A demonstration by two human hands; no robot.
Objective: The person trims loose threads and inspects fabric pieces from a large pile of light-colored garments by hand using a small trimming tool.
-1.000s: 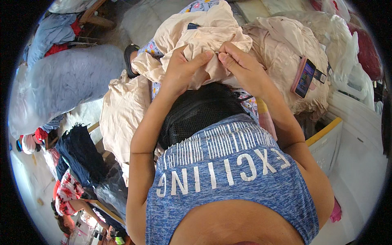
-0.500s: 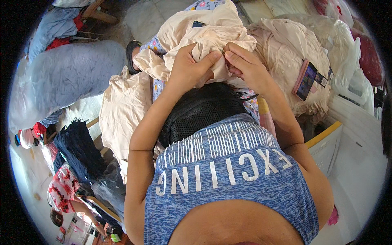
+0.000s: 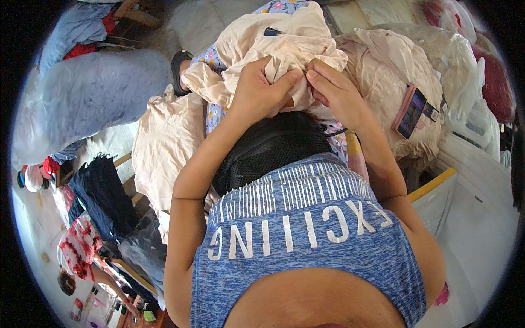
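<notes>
A cream cloth garment (image 3: 295,48) lies bunched over my lap, with a small dark label (image 3: 272,32) showing near its top. My left hand (image 3: 262,90) is closed on the fabric, thumb pointing toward the other hand. Close beside it, my right hand (image 3: 332,87) pinches the same garment between thumb and fingers. Both sets of fingertips nearly meet at one fold; whether anything small is between them is hidden. Below the hands, a black mesh bag (image 3: 268,150) rests against my waist.
To the right, a pile of cream garments (image 3: 383,71) carries a phone (image 3: 411,113) in a pink case. More cream cloth (image 3: 167,142) hangs at the left, near a large plastic-wrapped bundle (image 3: 104,98). A white crate with a yellow rim (image 3: 435,183) stands right. Another person (image 3: 82,249) is at lower left.
Both hands stay at the same fold of the garment, with only slight finger movement. The whole view has shifted a little. The person at lower left has moved slightly.
</notes>
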